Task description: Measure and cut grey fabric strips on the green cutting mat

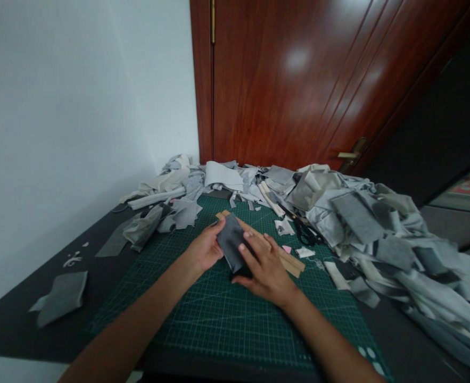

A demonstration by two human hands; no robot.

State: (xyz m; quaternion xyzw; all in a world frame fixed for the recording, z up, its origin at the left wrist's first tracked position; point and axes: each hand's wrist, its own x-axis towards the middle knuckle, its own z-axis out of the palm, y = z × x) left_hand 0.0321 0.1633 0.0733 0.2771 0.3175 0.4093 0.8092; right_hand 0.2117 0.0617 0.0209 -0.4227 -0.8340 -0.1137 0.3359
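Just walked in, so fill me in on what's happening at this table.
A person's left hand grips a dark grey piece of cloth by its left side, above a green cutting mat, while fingers of the right hand rest on its right side. Tan strips lie on the mat, partly hidden by the cloth and right hand. Black-handled scissors lie to the right, beside a large heap of grey and whitish fabric.

Dark table [7, 322]: green gridded cutting mat [219, 332] flat at centre; grey fabric piece [65, 297], small white trimmings [73, 259] at left; scrap heap [356, 215] along far edge, right side.
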